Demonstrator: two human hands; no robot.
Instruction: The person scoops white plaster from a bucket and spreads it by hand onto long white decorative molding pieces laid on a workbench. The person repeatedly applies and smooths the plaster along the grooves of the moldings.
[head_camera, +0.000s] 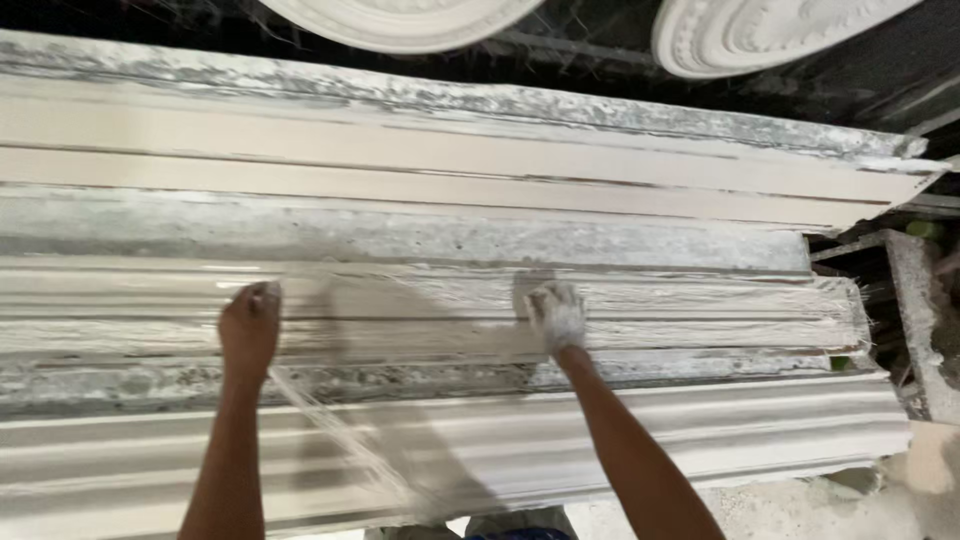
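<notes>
Left hand pinches the fibre mesh sheet at nine o'clock, plaster-caked right hand presses flat with spread fingers at centre on the wet cornice mould, and an uneven tug could wrinkle or tear that mesh, I'd say

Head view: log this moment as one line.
left hand: pressing fibre sheet onto middle moulding | right hand: plaster-coated, flat on same sheet | above: two round plaster medallions
</notes>
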